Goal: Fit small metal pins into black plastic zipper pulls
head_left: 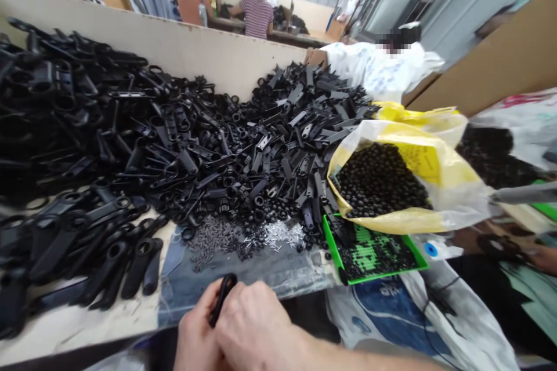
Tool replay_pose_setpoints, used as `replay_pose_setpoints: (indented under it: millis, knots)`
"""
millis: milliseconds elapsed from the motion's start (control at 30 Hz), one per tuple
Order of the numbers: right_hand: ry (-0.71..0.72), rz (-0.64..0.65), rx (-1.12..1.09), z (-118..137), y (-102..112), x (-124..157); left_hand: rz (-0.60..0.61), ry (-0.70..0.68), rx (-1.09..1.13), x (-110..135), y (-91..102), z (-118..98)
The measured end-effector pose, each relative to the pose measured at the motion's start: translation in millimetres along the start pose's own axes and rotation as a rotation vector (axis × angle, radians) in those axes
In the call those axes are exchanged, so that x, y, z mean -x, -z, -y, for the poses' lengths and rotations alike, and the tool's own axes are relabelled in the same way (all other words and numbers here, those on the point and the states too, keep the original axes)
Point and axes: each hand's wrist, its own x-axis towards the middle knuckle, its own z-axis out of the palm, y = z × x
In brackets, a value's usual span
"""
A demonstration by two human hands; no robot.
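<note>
My left hand (195,336) and my right hand (255,324) meet at the near table edge, both closed on a slim black plastic part (223,299). Its lower end is hidden by my fingers. Beyond my hands lies a large heap of black moulded plastic parts (209,151). Larger black lever-shaped pieces (104,266) sit to the left of my hands. Small piles of dark pins (213,237) and silver pins (282,233) lie just ahead, apart from my fingers. A green tray (374,252) with black pieces sits to the right.
A plastic bag of black beads (452,185) stands to the right, behind the green tray. A white board (174,46) walls off the far table side. A co-worker in a white patterned shirt (374,66) leans beyond it. More people sit further back. White sacks lie at lower right.
</note>
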Motion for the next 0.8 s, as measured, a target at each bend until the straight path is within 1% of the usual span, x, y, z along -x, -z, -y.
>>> replay_pose_setpoints:
  millis: [67,100,167,200,233,267,300,333,400,433,467,533,600,667,733,800]
  knots:
    - [-0.033,0.05,0.019,6,6,4,-0.033,-0.043,-0.068,-2,8.5,-3]
    - [-0.038,0.036,0.029,9,9,9,-0.073,-0.057,-0.129,-3,14.8,-6]
    - [-0.022,-0.084,0.036,10,15,25,-0.2,-0.045,-0.269,-6,29.9,-16]
    - [-0.01,-0.153,0.034,6,20,35,-0.294,-0.02,-0.327,-7,36.9,-23]
    - [-0.005,-0.22,0.03,-2,26,45,-0.358,-0.006,-0.346,-7,42.1,-30]
    - [-0.015,-0.247,0.025,-14,33,53,-0.381,-0.003,-0.334,-6,44.6,-38]
    - [-0.034,-0.264,0.029,-31,41,58,-0.362,-0.02,-0.283,-4,43.9,-45]
    - [-0.096,-0.281,0.024,-50,49,61,-0.296,-0.057,-0.2,-2,39.7,-52]
    - [-0.32,-0.287,0.0,-91,61,56,-0.142,-0.119,0.011,3,24.2,-66]
    - [-0.376,-0.283,0.037,-110,64,49,-0.05,-0.118,0.119,4,15.1,-71]
    - [-0.412,-0.254,0.081,-127,65,40,0.032,-0.084,0.231,4,6.8,-76]
    - [-0.419,-0.243,0.117,-151,60,19,0.153,0.056,0.456,1,-4.0,-84]
    - [-0.39,-0.228,0.137,-164,51,-2,0.237,0.196,0.648,-4,-5.6,-88]
    - [-0.349,-0.215,0.144,-171,42,-16,0.292,0.276,0.787,-6,-1.0,-91]
    - [-0.308,-0.215,0.131,-177,38,-21,0.305,0.328,0.87,-6,4.3,-93]
    - [-0.277,-0.234,0.11,-182,38,-19,0.27,0.376,0.912,-4,7.1,-94]
